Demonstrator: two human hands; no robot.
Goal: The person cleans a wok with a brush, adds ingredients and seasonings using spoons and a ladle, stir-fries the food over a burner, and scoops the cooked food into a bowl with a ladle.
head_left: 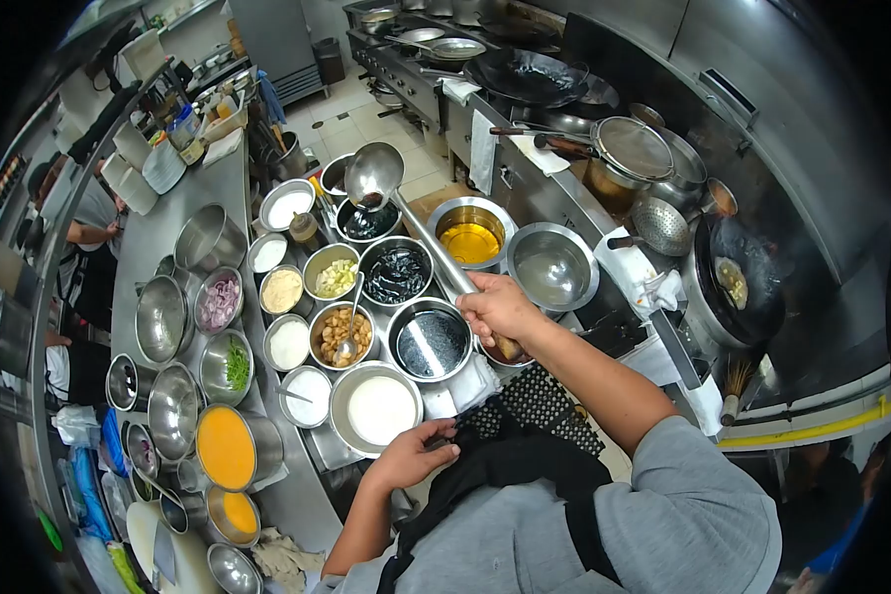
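Note:
My right hand (502, 312) is closed round the handle of a long metal ladle (374, 176). The ladle's bowl hangs over containers of dark sauce, with some dark residue at its lip. Under the handle stand a pot of black liquid (429, 340) and a pot of glossy dark sauce (397, 274). My left hand (419, 456) holds nothing; its fingers stretch out beside my black apron, close to a pot of white liquid (378, 408). Near it are a bowl of brown chunks with a spoon (343, 335) and a container of white powder with a spoon (305, 396).
On the right, a wok (733, 277) holding food sits on the stove, near a perforated skimmer (660, 226). Pots of yellow oil (470, 238) and clear liquid (552, 266) stand ahead. Left are orange liquid (230, 450) and chopped greens (236, 364). Another person (94, 233) stands behind the shelf.

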